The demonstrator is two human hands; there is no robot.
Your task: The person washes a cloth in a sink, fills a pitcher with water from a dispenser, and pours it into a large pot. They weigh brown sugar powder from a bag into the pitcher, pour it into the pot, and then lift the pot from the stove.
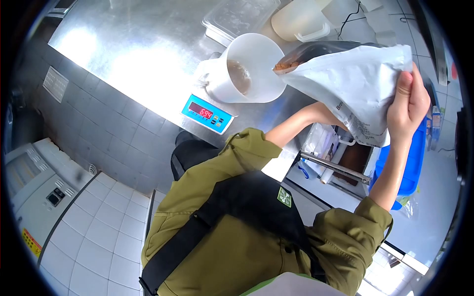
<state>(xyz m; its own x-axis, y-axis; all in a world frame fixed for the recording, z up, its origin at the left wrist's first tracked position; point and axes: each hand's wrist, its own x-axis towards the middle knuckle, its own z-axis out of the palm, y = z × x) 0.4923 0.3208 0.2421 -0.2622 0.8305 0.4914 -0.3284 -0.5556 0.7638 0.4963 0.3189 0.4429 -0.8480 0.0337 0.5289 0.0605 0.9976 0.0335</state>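
Observation:
A large white pouch (363,74) is tilted, its open mouth at the rim of a white plastic pitcher (261,81). Orange-brown contents (288,65) show inside the pouch's mouth. My right hand (409,106) grips the pouch's far end, thumb on the printed face. My left hand passes behind the pouch, where its fingers are hidden; only the forearm and wrist show. Brownish matter (239,77) lies in the pitcher. The pitcher is on a blue digital scale (207,114), whose red digits seem to read 694.
Behind the pitcher on the steel table (143,44) are a clear lidded container (239,19) and another white pitcher (296,19). A blue bin lid (410,167) and an open drawer (348,160) are at the right. Grey floor tiles (118,121) border the table.

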